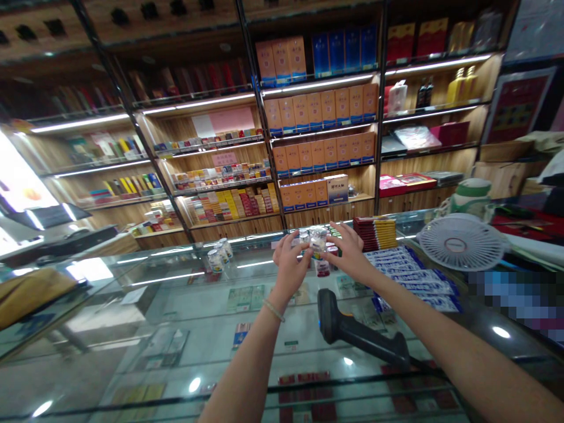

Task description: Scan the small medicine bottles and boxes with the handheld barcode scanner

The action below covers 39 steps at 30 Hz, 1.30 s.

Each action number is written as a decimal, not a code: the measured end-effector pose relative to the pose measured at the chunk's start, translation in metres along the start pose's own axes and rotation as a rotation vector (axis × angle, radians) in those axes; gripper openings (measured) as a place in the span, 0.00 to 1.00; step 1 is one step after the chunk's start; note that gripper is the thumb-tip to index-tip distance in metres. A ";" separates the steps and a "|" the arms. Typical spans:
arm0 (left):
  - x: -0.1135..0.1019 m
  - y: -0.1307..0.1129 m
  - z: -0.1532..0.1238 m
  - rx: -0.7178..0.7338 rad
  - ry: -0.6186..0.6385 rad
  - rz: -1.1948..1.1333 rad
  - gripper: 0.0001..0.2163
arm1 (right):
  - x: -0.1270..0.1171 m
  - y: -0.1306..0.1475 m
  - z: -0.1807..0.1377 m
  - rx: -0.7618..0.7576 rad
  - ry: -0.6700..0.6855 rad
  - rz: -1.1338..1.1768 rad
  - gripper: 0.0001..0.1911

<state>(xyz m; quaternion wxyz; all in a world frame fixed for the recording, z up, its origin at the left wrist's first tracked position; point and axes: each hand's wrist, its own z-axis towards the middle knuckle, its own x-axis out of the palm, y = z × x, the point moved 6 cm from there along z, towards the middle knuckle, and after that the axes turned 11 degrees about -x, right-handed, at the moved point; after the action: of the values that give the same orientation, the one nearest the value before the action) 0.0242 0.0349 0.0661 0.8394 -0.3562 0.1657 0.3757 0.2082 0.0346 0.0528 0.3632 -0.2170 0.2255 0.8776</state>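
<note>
Over the glass counter [198, 317], my left hand [291, 263] and my right hand [350, 251] meet around a small jar-like container [318, 238] with a shiny, clear-looking top and a coloured label. Thumb and fingers of my left hand press its left side. My right hand's thumb and fingers curve about its right side. More small containers, partly hidden by my hands, stand just behind and below, one with a dark red base [322, 269]. Its exact kind is too small to make out. A black barcode scanner [359, 335] lies nearer to me, between my forearms.
Several similar small containers [219, 256] stand left on the counter. Right of my hands are stacked red-and-yellow packs [374, 233], blue-and-white packets [408, 273] and a white fan [462, 242]. Shelves with orange boxes [319, 111] line the wall behind.
</note>
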 end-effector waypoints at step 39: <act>0.021 0.005 -0.008 0.048 0.196 0.036 0.10 | -0.020 -0.007 0.004 0.021 0.040 -0.029 0.28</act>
<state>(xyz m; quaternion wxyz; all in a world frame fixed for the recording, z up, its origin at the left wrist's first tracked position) 0.0343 0.0423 0.0472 0.8205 -0.3682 0.2622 0.3499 0.2248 0.0303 0.0651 0.3735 -0.2339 0.2386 0.8653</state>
